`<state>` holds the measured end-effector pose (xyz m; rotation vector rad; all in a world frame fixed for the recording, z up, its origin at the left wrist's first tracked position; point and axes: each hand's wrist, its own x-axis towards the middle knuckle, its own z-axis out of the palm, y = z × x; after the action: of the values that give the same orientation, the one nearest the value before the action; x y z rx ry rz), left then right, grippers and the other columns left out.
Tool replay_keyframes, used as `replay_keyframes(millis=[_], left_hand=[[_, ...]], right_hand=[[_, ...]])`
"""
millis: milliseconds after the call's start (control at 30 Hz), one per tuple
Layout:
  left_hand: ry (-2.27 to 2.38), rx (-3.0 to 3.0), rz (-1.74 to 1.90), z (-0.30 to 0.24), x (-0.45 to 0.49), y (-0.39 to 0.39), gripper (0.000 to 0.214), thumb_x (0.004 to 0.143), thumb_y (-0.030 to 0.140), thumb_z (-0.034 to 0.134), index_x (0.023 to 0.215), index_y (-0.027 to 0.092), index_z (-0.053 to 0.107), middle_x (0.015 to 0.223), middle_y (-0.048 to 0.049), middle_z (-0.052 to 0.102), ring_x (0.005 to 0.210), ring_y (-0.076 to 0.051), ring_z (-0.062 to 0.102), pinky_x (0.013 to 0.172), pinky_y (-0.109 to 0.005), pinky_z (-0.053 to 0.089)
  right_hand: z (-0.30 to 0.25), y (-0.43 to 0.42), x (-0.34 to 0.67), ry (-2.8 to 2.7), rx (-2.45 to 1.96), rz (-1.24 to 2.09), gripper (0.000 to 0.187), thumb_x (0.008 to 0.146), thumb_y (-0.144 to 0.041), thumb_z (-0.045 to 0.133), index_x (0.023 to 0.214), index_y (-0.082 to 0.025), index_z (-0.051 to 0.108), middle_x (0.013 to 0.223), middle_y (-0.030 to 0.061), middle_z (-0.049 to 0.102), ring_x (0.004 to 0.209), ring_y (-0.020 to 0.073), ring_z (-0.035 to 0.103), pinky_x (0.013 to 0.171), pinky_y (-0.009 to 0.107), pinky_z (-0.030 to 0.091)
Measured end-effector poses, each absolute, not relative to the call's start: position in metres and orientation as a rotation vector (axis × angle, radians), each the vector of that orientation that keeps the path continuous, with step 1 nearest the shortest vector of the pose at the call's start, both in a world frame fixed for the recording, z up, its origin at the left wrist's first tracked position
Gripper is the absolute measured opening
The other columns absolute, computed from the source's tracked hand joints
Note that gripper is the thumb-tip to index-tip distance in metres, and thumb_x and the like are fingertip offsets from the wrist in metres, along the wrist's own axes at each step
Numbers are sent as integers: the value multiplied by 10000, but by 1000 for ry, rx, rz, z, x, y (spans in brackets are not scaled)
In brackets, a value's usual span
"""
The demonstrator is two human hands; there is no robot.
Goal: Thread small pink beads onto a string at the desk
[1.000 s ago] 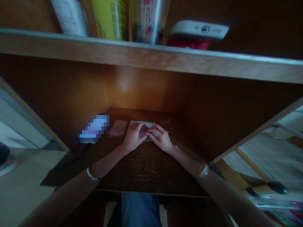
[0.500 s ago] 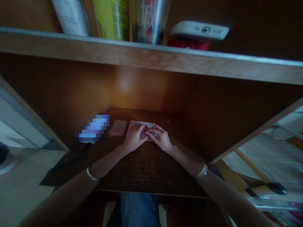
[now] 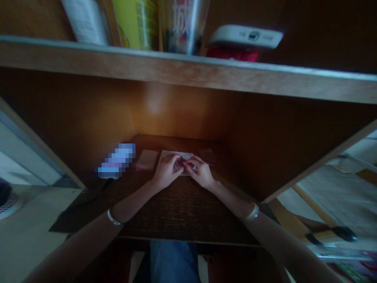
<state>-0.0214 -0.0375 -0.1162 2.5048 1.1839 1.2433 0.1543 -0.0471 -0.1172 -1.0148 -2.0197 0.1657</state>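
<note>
Both my hands rest far back on a dark wooden desk [image 3: 176,212], under a shelf. My left hand [image 3: 165,171] and my right hand [image 3: 202,173] meet fingertip to fingertip, pinched on a small object that is too dim and too small to name. Under them lies a pale patterned sheet or pad [image 3: 176,155]. A bracelet sits on each wrist.
A pixelated phone-like thing [image 3: 116,161] with a cable lies at the left, a small translucent pouch [image 3: 146,158] beside it. Above runs a wooden shelf [image 3: 188,72] carrying books, a cup and a white device [image 3: 246,36]. Wooden side walls close in the desk.
The fingers of both hands have shifted slightly on the small object. The hands stay in the same place.
</note>
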Motion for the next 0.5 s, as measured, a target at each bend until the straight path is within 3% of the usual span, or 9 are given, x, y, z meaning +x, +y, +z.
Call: replay_keyframes(millis=[267,500], left_hand=[[1184,2475,1261,-117,-23,-37,242,821,271,622,1045,214,548,958,-51,663,915,-213,611,840,-389,482],[1186,2490,1259,-118,-22,-38,245,824,264,614,1052,212,543,959,-51,662,926,-215,607,849,-393,469]], right_hand=[[-120,-42,158,-2312,-1452,82,174,892,-282,509,851,-171,637,857,71,664,749,157,599,631,252,412],[-122,-40,158,-2340,-1423,8,163,893,-260,506,841,-173,633,859,85,666,781,180,609,656,273,432]])
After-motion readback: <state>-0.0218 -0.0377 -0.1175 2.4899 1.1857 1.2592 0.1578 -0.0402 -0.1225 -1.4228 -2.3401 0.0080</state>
